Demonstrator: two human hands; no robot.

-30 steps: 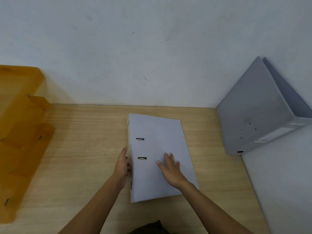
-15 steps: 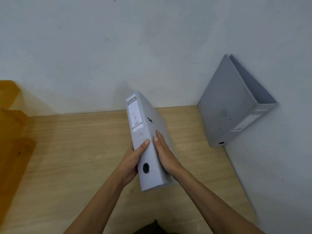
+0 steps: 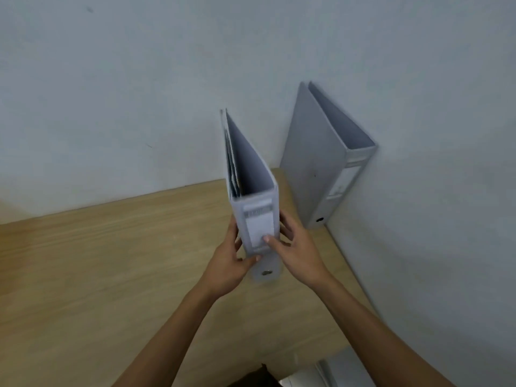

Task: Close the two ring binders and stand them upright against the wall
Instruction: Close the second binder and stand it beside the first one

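Observation:
A grey ring binder (image 3: 252, 174) stands upright in the middle of the wooden table (image 3: 111, 261), spine with its white label facing me and the top edges open to view, with papers inside. My left hand (image 3: 227, 263) grips its left side and my right hand (image 3: 296, 252) grips its right side, thumb on the spine label. It stands apart from the walls. A second grey ring binder (image 3: 318, 163) stands upright in the corner, leaning against the right wall.
White walls meet at the corner behind the second binder. The right wall runs along the table's right edge. A pale object (image 3: 329, 370) shows below the table's near right corner.
The binder lay flat under my hands, then was tipped onto its edge and now stands upright, spine toward me. The view has swung right, so the orange tray at the left is out of frame.

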